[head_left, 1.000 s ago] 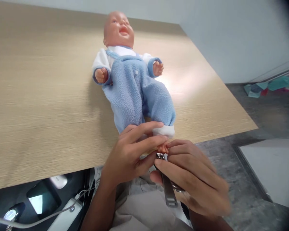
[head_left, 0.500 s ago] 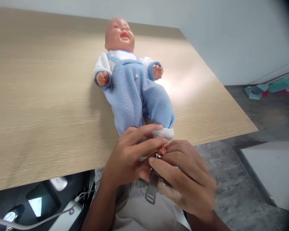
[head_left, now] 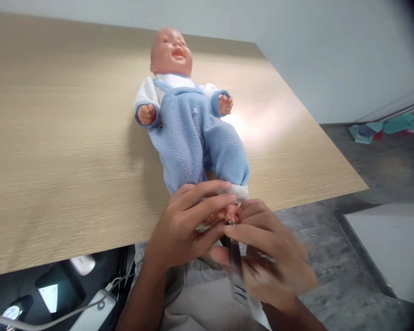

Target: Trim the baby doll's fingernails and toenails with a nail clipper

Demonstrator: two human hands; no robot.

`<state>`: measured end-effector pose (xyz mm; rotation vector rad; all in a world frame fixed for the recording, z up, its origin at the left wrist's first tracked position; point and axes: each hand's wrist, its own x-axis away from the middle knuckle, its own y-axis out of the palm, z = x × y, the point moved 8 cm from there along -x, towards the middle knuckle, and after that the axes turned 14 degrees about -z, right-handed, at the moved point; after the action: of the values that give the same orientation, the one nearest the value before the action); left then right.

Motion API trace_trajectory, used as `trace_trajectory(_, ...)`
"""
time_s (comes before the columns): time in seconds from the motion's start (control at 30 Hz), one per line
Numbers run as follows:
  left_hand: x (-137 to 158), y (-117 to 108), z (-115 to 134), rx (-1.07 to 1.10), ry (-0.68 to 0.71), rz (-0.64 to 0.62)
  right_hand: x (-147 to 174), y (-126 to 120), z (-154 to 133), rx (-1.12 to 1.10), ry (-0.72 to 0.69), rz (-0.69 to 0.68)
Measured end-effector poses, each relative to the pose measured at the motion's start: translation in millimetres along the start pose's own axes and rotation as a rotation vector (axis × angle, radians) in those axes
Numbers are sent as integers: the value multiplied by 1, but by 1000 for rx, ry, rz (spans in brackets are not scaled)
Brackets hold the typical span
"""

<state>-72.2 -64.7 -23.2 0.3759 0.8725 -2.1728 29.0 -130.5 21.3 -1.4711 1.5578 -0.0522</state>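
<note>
A baby doll (head_left: pixel 186 128) in blue fleece overalls and a white top lies on its back, its feet at the table's near edge. My left hand (head_left: pixel 189 220) is closed around the doll's foot (head_left: pixel 230 212), with two fingers across the white trouser cuff (head_left: pixel 240 191). My right hand (head_left: pixel 271 253) grips metal nail clippers (head_left: pixel 236 271), blurred by motion. Their head meets the toes, while the slotted end of the lever points down towards my lap. The doll's other foot is mostly hidden behind my left hand.
The wooden table (head_left: pixel 72 138) has its right edge near the doll. Below its front edge, at lower left, are a dark phone-like object (head_left: pixel 60 287), a white power bank (head_left: pixel 94 312) with a cable (head_left: pixel 69 317), and a watch (head_left: pixel 14 312). A white panel (head_left: pixel 386 248) stands at right.
The clippers' slotted end has swung to the right, and my right thumb has moved under the lever. My left hand stays on the foot. The doll lies as before.
</note>
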Motion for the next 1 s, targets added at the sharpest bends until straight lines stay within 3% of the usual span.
trace_trajectory(0.1,-1,0,0,-14,12,15,2,-8,11,-128,58,89)
trace_trajectory(0.33,0,0,-1,24,-26,7,15,-6,37,-519,224,88)
trace_trajectory(0.47,0,-1,0,41,-27,11,13,-7,47,-502,314,-17)
trace_trajectory(0.77,-2,-2,2,60,-19,16,-7,-16,47,-369,278,-177)
trace_trajectory(1.0,5,2,-8,201,-106,20,-19,-15,41,-272,272,-195)
